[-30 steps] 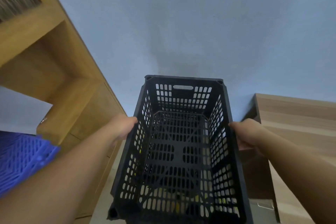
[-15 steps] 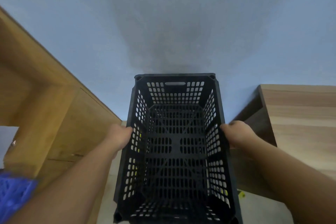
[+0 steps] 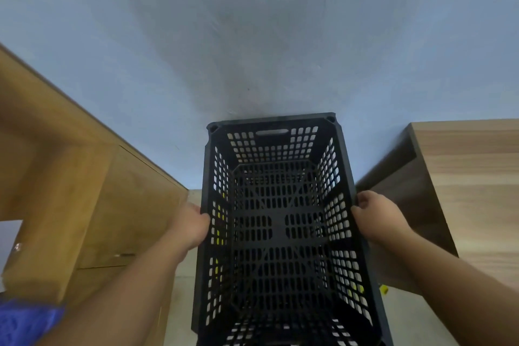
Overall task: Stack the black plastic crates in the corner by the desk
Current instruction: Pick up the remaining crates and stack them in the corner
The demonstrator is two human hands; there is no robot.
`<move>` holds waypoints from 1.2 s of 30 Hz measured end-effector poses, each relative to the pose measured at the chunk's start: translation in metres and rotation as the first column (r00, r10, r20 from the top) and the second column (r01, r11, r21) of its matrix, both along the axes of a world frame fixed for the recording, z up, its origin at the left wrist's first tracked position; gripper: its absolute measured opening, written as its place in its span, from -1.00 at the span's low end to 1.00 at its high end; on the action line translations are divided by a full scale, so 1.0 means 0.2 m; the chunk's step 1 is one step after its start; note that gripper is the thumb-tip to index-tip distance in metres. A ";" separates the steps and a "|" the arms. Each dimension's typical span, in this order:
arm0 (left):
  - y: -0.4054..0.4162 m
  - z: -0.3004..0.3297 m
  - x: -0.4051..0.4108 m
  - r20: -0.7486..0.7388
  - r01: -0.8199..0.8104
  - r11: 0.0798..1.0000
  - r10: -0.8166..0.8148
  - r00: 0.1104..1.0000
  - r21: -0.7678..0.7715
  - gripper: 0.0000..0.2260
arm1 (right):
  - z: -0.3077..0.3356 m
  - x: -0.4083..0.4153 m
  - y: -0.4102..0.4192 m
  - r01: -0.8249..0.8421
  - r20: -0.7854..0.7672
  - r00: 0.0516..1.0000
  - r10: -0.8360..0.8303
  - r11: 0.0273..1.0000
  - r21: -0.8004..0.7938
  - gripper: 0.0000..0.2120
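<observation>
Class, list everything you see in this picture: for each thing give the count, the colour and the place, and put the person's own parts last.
crate: one, black, centre, held between the two hands, its far end towards the wall
wall: one, blue-grey, behind the crate, filling the top of the view
cabinet: one, light orange-brown wood, left of the crate
desk: one, pale wood grain with a darker side, right of the crate
floor: pale, below the crate, between cabinet and desk
blue crate: one, blue, bottom left corner, blurred
yellow bits: small, seen through the crate's holes and beside its right wall; what they are cannot be told
left hand: one, grips the crate's left wall
right hand: one, grips the crate's right wall
</observation>
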State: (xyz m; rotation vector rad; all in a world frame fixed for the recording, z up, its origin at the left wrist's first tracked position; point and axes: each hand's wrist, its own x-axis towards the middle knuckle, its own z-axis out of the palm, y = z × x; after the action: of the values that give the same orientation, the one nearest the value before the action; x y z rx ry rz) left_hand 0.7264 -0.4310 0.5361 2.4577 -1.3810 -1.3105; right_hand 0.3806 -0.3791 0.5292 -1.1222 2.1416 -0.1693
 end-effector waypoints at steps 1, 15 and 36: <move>0.00 -0.01 0.01 -0.010 -0.005 1.000 0.005 1.000 0.005 -0.82 | 0.00 0.00 0.00 -0.003 -0.008 1.000 0.003 1.000 -0.002 -0.69; -0.01 -0.08 0.03 0.018 0.080 0.994 -0.079 0.997 -0.073 -0.84 | -0.01 0.04 0.05 0.034 -0.026 0.999 -0.034 0.999 0.006 -0.70; -0.05 0.31 -0.50 0.133 0.525 0.809 -0.509 0.850 -0.264 -0.53 | 0.43 -0.12 0.50 0.272 -0.041 0.959 -0.279 0.955 -0.121 -0.56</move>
State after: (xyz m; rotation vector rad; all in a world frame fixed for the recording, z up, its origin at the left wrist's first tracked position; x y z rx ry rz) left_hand 0.6272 -0.4401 0.5976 2.0044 -2.1915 -0.9947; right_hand 0.3568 -0.2782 0.6151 -0.8937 2.3603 -0.3957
